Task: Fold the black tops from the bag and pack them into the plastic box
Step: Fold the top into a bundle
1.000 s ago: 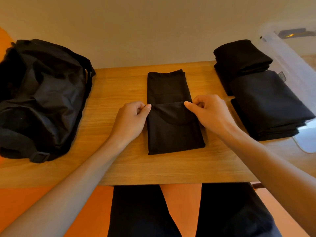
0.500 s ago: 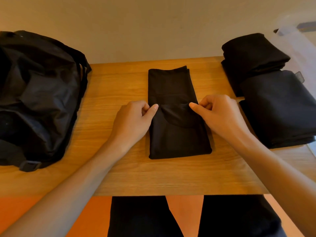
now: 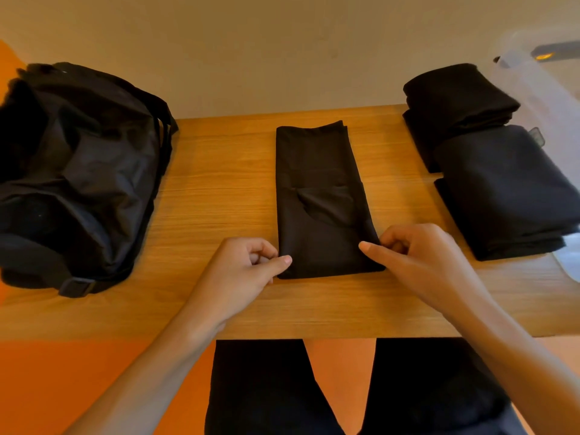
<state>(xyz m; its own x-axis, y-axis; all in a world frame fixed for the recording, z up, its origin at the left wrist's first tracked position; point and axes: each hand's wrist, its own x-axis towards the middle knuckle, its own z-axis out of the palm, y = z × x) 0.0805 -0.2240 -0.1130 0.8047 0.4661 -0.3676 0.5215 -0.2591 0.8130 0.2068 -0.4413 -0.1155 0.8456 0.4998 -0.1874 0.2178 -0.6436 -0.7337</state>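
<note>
A black top (image 3: 320, 196) lies folded into a long narrow strip in the middle of the wooden table (image 3: 219, 189), running away from me. My left hand (image 3: 238, 277) pinches its near left corner, thumb on top and fingers curled. At the near right corner my right hand (image 3: 420, 265) pinches the fabric the same way. The black bag (image 3: 78, 171) sits slumped at the table's left end. The clear plastic box (image 3: 546, 86) shows only partly at the far right edge.
Two piles of folded black tops lie on the right: a nearer one (image 3: 502, 193) and a farther one (image 3: 455, 98). A clear lid edge (image 3: 568, 262) pokes out under the nearer pile. The wall runs along the table's far edge. My legs are below the near edge.
Both hands slid from the middle of the strip back toward me to its near corners. The top itself stays in place.
</note>
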